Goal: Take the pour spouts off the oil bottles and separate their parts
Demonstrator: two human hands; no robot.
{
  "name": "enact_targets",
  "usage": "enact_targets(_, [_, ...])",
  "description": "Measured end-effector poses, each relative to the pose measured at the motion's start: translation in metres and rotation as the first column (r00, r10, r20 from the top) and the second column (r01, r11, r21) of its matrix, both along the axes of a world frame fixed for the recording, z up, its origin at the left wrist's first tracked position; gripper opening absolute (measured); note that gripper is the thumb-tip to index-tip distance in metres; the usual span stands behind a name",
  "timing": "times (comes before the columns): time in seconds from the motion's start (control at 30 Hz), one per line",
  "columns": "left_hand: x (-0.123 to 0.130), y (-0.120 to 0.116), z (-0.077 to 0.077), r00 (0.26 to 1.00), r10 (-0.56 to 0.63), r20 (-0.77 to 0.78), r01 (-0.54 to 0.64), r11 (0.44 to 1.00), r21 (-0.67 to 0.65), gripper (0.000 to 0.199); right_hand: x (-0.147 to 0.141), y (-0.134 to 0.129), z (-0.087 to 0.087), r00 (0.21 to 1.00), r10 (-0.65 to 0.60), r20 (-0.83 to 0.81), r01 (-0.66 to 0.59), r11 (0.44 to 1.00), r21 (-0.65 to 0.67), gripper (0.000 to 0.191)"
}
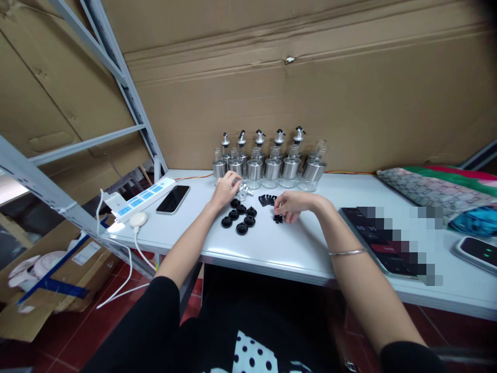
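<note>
My left hand (226, 188) is at the group of small silver pourer parts (244, 192), its fingers curled and closed on one of them, mostly hidden. Just in front of it lie several round, ridged black stoppers (242, 228). To the right, my right hand (289, 206) pinches down with thumb and forefinger at a little cluster of tiny black pieces (278, 219); the fingers partly cover what they grip. Between the hands sits a row of black lever-like pieces (267, 199).
Glass bottles with steel sleeves (273, 168) stand along the back, the rear ones topped with pourers (260, 137). A phone (173, 199) and power strip (143, 199) lie left. At right are a larger phone (373, 233), a patterned bag (423, 194) and another device (479, 251).
</note>
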State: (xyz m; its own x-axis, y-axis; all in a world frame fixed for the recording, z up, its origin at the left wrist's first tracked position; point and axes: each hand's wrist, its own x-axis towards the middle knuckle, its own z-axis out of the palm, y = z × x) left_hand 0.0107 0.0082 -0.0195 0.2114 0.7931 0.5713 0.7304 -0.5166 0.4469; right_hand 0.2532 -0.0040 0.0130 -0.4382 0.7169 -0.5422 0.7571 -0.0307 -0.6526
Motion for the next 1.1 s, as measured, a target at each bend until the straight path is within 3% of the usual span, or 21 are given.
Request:
enact_targets(0.4, [0.0, -0.001, 0.001, 1.0, -0.009, 0.009, 0.009, 1.0, -0.003, 0.012, 0.004, -0.001, 0.002, 0.997, -0.066, -0.043, 0.066, 0.998, 0.011, 0.029])
enact_targets(0.8, [0.0, -0.002, 0.002, 1.0, -0.01, 0.003, 0.01, 1.0, 0.007, 0.012, 0.0, -0.001, 0.001, 0.998, -0.048, -0.028, 0.049, 0.999, 0.017, 0.03])
enact_targets(0.87, [0.001, -0.004, 0.004, 1.0, -0.004, -0.003, 0.004, 1.0, 0.021, 0.007, -0.002, -0.003, 0.004, 0.999, -0.043, -0.014, 0.044, 0.992, 0.12, 0.028])
enact_targets(0.9, [0.001, -0.004, 0.005, 1.0, 0.012, -0.001, -0.012, 0.999, 0.044, 0.004, -0.003, -0.003, 0.007, 0.998, -0.066, -0.022, 0.07, 0.966, 0.25, 0.029])
enact_targets(0.93, [0.001, -0.005, 0.006, 0.999, 0.04, 0.009, -0.04, 0.996, 0.075, 0.008, -0.004, -0.003, 0.01, 0.991, -0.12, -0.053, 0.131, 0.9, 0.415, 0.031])
enact_targets(0.97, [0.001, -0.005, 0.007, 0.996, 0.079, 0.032, -0.082, 0.991, 0.106, 0.015, -0.005, -0.004, 0.013, 0.974, -0.193, -0.122, 0.228, 0.784, 0.577, 0.035])
enact_targets(1.0, [0.0, -0.005, 0.008, 0.99, 0.122, 0.065, -0.129, 0.984, 0.126, 0.022, -0.005, -0.003, 0.015, 0.937, -0.266, -0.224, 0.345, 0.631, 0.695, 0.04])
enact_targets(1.07, [-0.001, -0.004, 0.011, 0.97, 0.19, 0.151, -0.21, 0.969, 0.132, 0.037, -0.002, -0.002, 0.019, 0.816, -0.349, -0.462, 0.57, 0.349, 0.744, 0.047])
enact_targets(1.1, [-0.002, -0.004, 0.012, 0.96, 0.205, 0.191, -0.232, 0.964, 0.128, 0.043, 0.0, -0.001, 0.019, 0.747, -0.356, -0.562, 0.656, 0.257, 0.71, 0.048])
